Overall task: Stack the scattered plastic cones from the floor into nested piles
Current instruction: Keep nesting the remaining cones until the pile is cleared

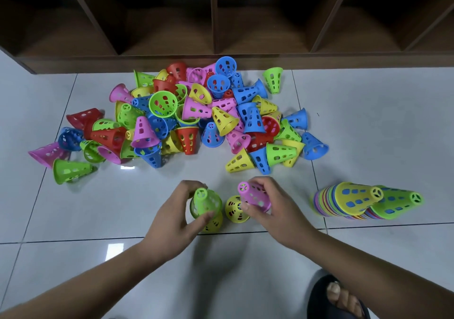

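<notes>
My left hand grips a green cone nested on a yellow one, my right hand pinches a pink cone above a yellow cone on the floor, the scattered heap lying beyond and two nested piles to my right.

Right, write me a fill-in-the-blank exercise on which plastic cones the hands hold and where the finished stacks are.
1. The left hand has its grip on a perforated plastic cone coloured ____.
2. The right hand holds a perforated plastic cone coloured ____.
3. Between the hands, a ____ plastic cone stands on the white tiled floor.
4. The two nested cone stacks lie to the person's ____.

Missing words: green; pink; yellow; right
</notes>
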